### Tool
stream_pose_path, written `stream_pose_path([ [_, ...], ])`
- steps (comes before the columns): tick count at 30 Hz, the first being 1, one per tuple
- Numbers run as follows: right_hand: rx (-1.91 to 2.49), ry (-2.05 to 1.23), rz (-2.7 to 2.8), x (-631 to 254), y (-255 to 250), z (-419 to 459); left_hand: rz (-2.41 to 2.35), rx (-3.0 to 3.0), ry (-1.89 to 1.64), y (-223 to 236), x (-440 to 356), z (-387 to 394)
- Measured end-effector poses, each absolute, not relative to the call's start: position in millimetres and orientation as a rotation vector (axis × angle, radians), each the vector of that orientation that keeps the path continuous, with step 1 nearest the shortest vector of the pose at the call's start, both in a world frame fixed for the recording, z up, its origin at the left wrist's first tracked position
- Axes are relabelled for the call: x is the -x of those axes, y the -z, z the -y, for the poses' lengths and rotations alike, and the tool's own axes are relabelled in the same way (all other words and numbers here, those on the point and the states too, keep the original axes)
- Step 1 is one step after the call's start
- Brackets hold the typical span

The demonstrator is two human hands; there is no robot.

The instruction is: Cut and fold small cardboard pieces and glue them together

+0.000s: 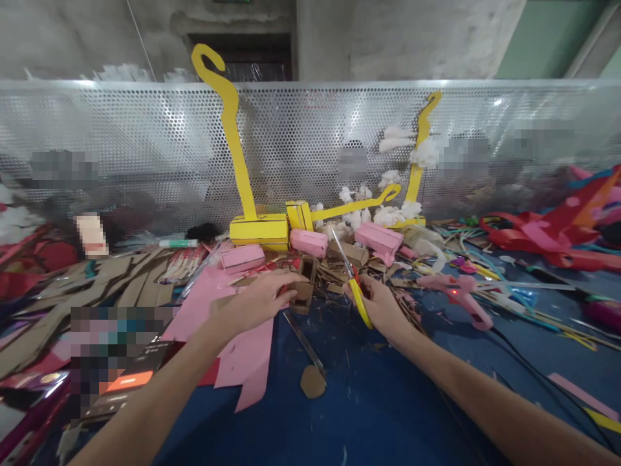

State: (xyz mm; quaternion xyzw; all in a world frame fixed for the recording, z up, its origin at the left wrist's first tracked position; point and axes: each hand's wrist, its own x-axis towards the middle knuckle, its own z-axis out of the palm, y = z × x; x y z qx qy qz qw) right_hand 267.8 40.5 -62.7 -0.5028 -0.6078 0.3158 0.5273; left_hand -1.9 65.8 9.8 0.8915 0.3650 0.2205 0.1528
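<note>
My right hand (377, 301) is closed around the yellow handle of a pair of scissors (358, 294), whose blades point up and away. My left hand (264, 294) hovers over pink paper (252, 349), fingers stretched out and thumb apart. Its fingertips are close to a small open cardboard box (305, 291); whether they touch it I cannot tell. Beyond the hands stand small pink-covered boxes (309, 243) and a yellow box (259, 232) bearing a tall hooked yellow strip (237, 155).
A pink glue gun (458, 294) lies on the right, its light glowing red and its cord trailing forward. Cardboard strips (92, 285) cover the left side. A metal ruler-like strip (305, 340) and a cardboard disc (313, 382) lie in front. Behind stands a perforated metal panel (310, 129).
</note>
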Motion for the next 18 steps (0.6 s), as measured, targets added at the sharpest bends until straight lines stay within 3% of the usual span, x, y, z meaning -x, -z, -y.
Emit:
stream_pose_path([
  [18,1.224,-0.745,1.497,-267,63,-40,-1.009,-2.626,-0.798,3,2,-49],
])
